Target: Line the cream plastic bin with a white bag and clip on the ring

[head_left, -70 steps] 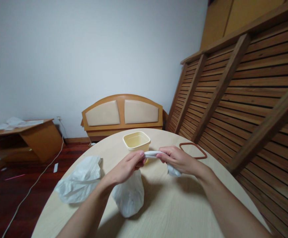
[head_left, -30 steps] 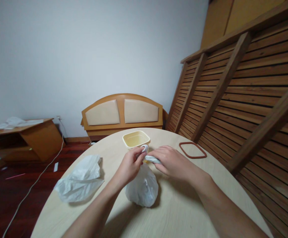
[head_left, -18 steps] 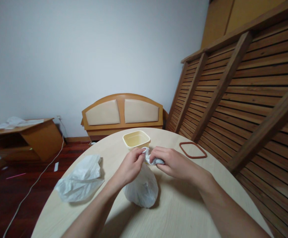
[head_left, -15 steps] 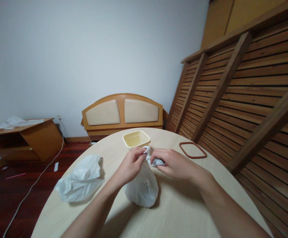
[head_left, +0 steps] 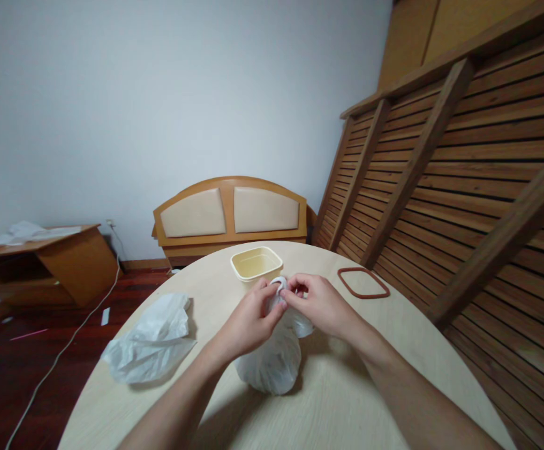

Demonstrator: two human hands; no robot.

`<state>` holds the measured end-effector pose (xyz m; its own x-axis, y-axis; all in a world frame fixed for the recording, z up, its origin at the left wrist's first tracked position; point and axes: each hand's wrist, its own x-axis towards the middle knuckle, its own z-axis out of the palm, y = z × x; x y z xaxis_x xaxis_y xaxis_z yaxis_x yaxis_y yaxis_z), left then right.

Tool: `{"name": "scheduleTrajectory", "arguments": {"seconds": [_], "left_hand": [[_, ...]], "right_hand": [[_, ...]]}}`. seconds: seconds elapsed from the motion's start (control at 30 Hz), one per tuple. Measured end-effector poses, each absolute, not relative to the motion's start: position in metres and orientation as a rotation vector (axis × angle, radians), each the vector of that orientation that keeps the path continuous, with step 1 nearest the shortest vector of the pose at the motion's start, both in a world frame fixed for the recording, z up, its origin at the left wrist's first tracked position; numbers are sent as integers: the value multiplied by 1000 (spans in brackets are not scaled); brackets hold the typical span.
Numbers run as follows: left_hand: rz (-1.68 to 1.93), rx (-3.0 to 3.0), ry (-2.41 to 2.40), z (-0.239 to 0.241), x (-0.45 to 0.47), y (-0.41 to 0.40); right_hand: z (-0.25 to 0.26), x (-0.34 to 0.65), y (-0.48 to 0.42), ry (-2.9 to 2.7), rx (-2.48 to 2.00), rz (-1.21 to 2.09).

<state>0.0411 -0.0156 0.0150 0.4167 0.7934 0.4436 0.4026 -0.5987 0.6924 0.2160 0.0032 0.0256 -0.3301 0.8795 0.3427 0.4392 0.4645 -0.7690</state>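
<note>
A filled white plastic bag point(head_left: 272, 365) rests on the round table, its top gathered and twisted into a loop. My left hand point(head_left: 253, 315) pinches the gathered neck between thumb and fingers. Close beside it, my right hand point(head_left: 319, 303) is closed on the same loop at the fingertips. Below my right hand a loose end of the bag hangs out to the side. What is inside the bag cannot be made out. Just behind my hands stands a pale yellow plastic tub point(head_left: 257, 265), open at the top.
A crumpled white plastic bag point(head_left: 152, 340) lies on the table point(head_left: 347, 400) at the left. A brown rounded-square ring point(head_left: 363, 295) lies at the right. Beyond are a wooden headboard point(head_left: 229, 181), a low cabinet point(head_left: 79, 262) and leaning slatted wood panels point(head_left: 441, 206). A cable point(head_left: 60, 350) crosses the floor.
My right hand has released the twisted end and moved its fingertips in to the loop beside my left hand. My left fingers have shifted slightly right around the neck.
</note>
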Motion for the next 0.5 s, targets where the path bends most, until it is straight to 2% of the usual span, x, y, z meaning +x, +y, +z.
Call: {"name": "scheduleTrajectory", "arguments": {"seconds": [0.37,0.5], "left_hand": [[959,2071,1043,4,40,-6],[1032,2123,1109,-5,43,-4]], "right_hand": [[22,217,11,-1714,-1101,830],[22,214,1,-1782,-1220,624]]}}
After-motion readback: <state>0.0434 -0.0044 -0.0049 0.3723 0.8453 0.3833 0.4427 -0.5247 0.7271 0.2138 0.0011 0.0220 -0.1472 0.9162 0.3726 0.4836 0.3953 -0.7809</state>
